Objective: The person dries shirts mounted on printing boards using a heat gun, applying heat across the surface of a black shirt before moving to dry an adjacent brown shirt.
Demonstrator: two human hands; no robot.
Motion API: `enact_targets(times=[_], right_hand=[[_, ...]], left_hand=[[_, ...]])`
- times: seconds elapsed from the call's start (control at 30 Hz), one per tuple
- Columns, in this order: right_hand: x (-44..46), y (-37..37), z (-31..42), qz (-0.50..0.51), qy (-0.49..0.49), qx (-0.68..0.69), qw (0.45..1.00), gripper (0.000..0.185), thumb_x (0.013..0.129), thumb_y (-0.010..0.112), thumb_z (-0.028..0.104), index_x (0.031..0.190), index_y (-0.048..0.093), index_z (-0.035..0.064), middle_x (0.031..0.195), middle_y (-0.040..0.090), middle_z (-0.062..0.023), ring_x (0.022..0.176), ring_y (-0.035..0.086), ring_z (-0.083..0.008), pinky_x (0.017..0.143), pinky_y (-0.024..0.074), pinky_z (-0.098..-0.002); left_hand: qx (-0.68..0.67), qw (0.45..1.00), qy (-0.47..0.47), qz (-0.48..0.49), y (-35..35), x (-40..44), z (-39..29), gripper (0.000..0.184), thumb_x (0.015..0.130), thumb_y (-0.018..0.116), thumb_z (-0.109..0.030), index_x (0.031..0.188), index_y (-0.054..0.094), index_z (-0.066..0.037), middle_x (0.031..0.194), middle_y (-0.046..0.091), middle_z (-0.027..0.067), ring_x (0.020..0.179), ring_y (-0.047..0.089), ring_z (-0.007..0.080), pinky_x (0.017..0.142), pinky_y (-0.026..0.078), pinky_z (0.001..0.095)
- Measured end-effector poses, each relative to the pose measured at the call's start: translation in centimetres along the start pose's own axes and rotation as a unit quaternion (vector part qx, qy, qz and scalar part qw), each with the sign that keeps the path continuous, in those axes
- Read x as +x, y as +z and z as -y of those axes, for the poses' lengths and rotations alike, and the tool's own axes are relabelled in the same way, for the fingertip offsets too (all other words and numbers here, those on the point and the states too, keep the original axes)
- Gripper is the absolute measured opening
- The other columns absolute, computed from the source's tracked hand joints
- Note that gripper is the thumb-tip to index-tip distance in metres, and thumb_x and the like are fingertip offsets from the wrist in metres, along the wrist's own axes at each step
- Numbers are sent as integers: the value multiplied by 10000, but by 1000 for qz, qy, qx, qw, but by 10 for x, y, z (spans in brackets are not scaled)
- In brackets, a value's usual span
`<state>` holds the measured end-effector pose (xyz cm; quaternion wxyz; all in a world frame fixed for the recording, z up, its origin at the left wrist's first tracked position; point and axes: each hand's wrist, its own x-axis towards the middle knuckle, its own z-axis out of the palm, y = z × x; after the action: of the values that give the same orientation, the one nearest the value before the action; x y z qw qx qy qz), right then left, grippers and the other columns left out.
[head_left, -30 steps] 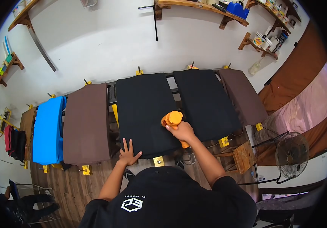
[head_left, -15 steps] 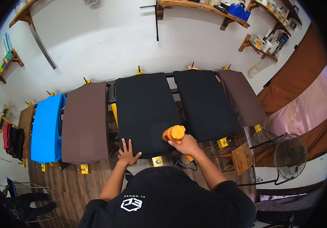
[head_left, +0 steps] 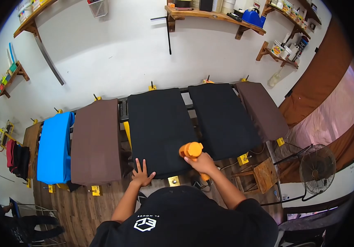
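Observation:
My right hand [head_left: 202,163] is wrapped round the handle of an orange heat gun [head_left: 192,150], held over the lower right part of a black cloth-covered board [head_left: 158,123]. Fingers spread, my left hand [head_left: 142,175] lies at the lower left corner of the same black cloth. Another black cloth [head_left: 224,119] covers the board on the right. To the left is a brown cloth [head_left: 95,144], with a blue one [head_left: 54,148] beyond it.
A brown cloth-covered board [head_left: 263,111] stands at the right end of the row. Near it are a wooden stool [head_left: 265,175] and a floor fan [head_left: 317,168]. Wall shelves [head_left: 214,15] hold supplies. Another person [head_left: 32,224] is at the lower left.
The orange heat gun in my right hand has moved toward the near edge of the black cloth. My left hand keeps its place on the cloth. The whole view has shifted slightly.

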<state>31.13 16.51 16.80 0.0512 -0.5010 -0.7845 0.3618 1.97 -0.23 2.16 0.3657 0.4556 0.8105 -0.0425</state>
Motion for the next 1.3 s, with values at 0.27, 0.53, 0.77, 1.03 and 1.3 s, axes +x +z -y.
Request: enact_targets(times=[0.27,0.53,0.77,1.03,1.3], right_hand=[[73,0,23,-32,-19,-41,998,621,925,700,668,1197,788,116,1112,791,-191,1104,742,-394,961,585,-475],[76,12,24,-27,-9,-32,999,663,905,723,677,1168,789,72,1062,785,-236,1072,748,-421,935,594,-493],[14,17,8,6,-36,-15,999,587,934,701,641,1169,788,110,1048,791,-202,1056,742,-425,920,592,-507],[-44,7,2,67,-24,-6,997,586,951,700,621,1230,758,109,1120,792,-178,1089,742,-412,943,579,-507],[-3,5,11,73,-29,25,997,545,942,712,613,1194,778,134,1078,796,-165,1073,743,-405,930,582,-497]], left_hand=[[10,1000,-14,-7,2,1,-3,1120,982,444,-835,1714,-204,-286,1740,-369,148,1533,286,597,1198,359,663],[8,1000,-17,-3,3,7,0,1140,970,451,-846,1710,-214,-290,1737,-381,138,1522,302,589,1193,364,662],[5,1000,-14,1,4,8,2,1153,963,466,-845,1711,-213,-290,1736,-381,144,1513,310,591,1199,356,655],[-9,1000,-18,16,-2,6,-4,1124,985,468,-813,1707,-222,-298,1719,-414,136,1554,239,591,1219,323,664],[-2,1000,-14,3,1,3,-2,1115,985,459,-817,1712,-208,-297,1731,-394,135,1539,269,590,1216,333,651]])
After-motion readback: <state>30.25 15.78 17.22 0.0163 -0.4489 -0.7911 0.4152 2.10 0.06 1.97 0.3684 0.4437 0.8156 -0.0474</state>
